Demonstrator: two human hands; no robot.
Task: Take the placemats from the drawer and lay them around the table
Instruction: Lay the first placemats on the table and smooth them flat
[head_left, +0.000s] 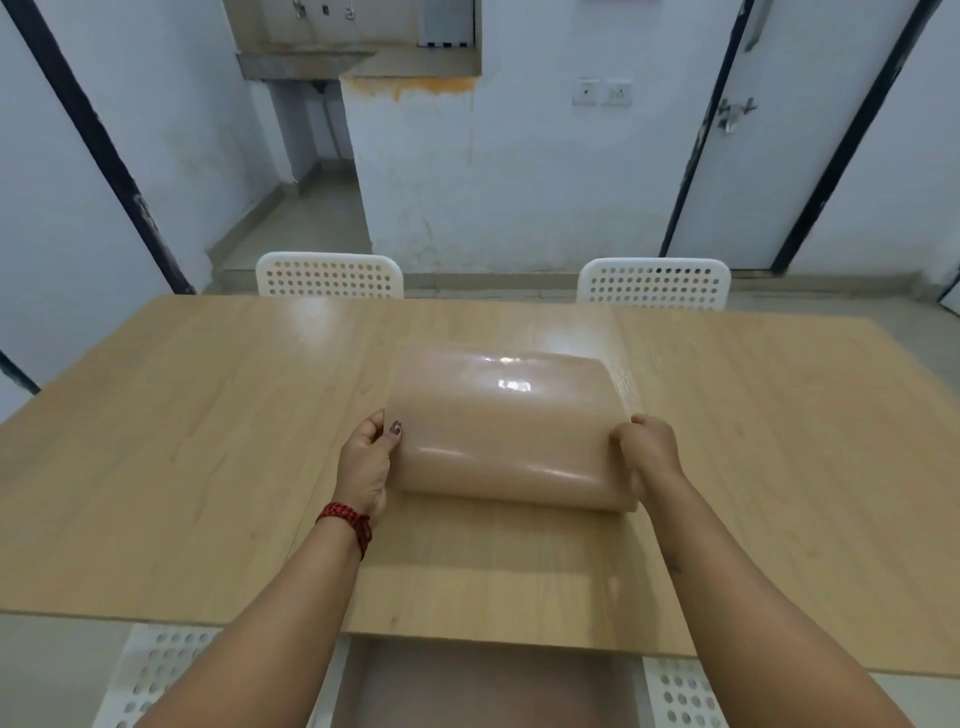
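Here, both hands grasp a glossy tan placemat (506, 431) by its side edges. The left hand (366, 465), with a red thread bracelet (349, 521) at the wrist, pinches the left edge with the thumb on top. The right hand (649, 452) is clenched around the right edge. The mat bows upward in an arch, its near edge resting on the wooden table (182, 441), roughly at the middle. Two white perforated chairs (330, 275) stand at the far side, well apart.
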